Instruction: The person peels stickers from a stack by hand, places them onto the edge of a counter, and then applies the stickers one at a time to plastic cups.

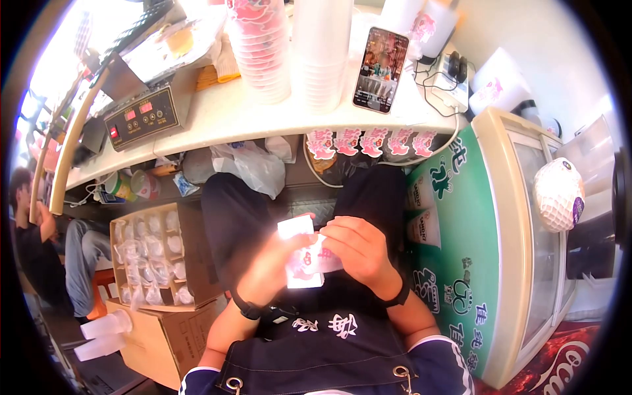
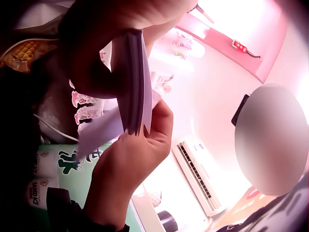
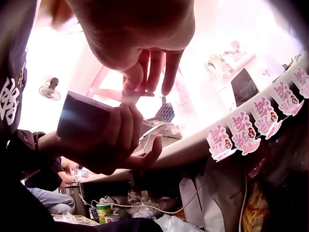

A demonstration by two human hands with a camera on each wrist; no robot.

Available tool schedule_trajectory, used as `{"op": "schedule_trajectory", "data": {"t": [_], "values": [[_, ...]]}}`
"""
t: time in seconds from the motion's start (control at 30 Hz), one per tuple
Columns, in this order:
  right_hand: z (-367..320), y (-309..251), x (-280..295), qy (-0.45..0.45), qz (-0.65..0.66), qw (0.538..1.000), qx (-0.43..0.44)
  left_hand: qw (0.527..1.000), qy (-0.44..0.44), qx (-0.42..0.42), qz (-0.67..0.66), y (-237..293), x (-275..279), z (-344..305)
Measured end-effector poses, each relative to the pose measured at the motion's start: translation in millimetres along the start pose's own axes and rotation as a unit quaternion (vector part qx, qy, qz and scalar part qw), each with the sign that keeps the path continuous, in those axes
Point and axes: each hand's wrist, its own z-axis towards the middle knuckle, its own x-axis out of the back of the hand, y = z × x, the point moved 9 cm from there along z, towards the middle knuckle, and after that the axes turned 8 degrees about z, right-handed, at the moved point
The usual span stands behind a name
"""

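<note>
Left hand (image 1: 268, 262) curled round a stack of white cards (image 1: 305, 280), the person holds it on the near side of the pale counter (image 1: 217, 123), lower than its edge and over the lap, as we see it from the head. The right hand (image 1: 361, 253) pinches a thin sheet with pink print (image 1: 324, 259) against the stack; whether the sheet is fully loose, we cannot tell. At the counter's right end we find a freezer with a green panel (image 1: 461, 243). Below the counter, on its near left, sits an open carton (image 1: 186, 227) of bagged items in compartments. Tall stacks of cups (image 1: 320, 62) stand on the counter, and on its left part we see a control unit (image 1: 143, 118) with red displays. On the counter's right part leans a phone (image 1: 380, 71), screen lit. Along the counter's front edge hang five pink-printed stickers (image 1: 374, 142).
</note>
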Motion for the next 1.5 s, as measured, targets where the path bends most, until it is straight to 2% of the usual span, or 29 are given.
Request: {"op": "schedule_trajectory", "data": {"t": [0.13,0.37,0.43,0.47,0.5,0.53,0.6,0.63,0.67,0.7,0.73,0.8,0.83,0.97,1.03,1.07,1.13,1.33,1.4,1.5], "values": [[-4,9,-1,0.013,0.074,0.997,-0.033,0.999,-0.012,-0.027,0.026,-16,33,18],[2,12,7,0.036,0.244,0.967,-0.064,0.998,-0.061,0.015,-0.028,-15,27,15],[6,14,13,0.061,0.328,0.939,-0.079,0.997,-0.068,0.026,-0.028,-22,36,20],[9,13,13,0.062,0.327,0.940,-0.080,0.998,-0.054,0.006,0.021,-34,60,31],[11,14,16,0.094,0.383,0.915,-0.080,0.997,-0.040,-0.013,0.071,-39,77,36],[14,15,18,0.126,0.438,0.887,-0.080,0.997,-0.041,-0.013,0.071,-39,84,33],[21,21,20,0.186,0.467,0.861,-0.078,0.998,-0.062,0.019,-0.001,-43,89,29],[23,28,17,0.219,0.483,0.843,-0.088,0.999,-0.006,0.049,-0.016,-30,76,19],[25,38,15,0.252,0.500,0.823,-0.098,0.999,0.016,0.039,-0.021,-27,81,18],[34,47,15,0.240,0.476,0.842,-0.078,0.999,0.034,0.021,0.008,-24,93,16],[28,62,3,0.305,0.432,0.833,-0.159,0.998,0.053,0.003,0.037,-20,103,14],[35,95,-35,0.277,0.465,0.807,-0.236,0.996,0.083,-0.011,0.026,-15,113,5],[38,107,-48,0.245,0.399,0.843,-0.263,0.994,0.103,-0.019,0.012,-13,120,1],[45,153,-85,0.257,0.347,0.852,-0.295,0.990,0.139,-0.027,0.000,-1,127,-12],[47,160,-88,0.241,0.244,0.875,-0.341,0.989,0.147,-0.034,0.003,-1,130,-15],[48,161,-90,0.240,0.244,0.875,-0.342,0.988,0.149,-0.041,0.002,0,130,-16],[51,157,-84,0.259,0.130,0.900,-0.325,0.988,0.148,-0.048,0.002,0,129,-15],[55,148,-82,0.278,0.041,0.907,-0.313,0.991,0.128,-0.048,0.000,0,120,-10],[56,147,-80,0.272,0.009,0.913,-0.305,0.987,0.151,-0.047,-0.002,2,119,-14],[58,149,-75,0.223,-0.047,0.905,-0.359,0.988,0.149,-0.047,0.003,-2,125,-12]]}}
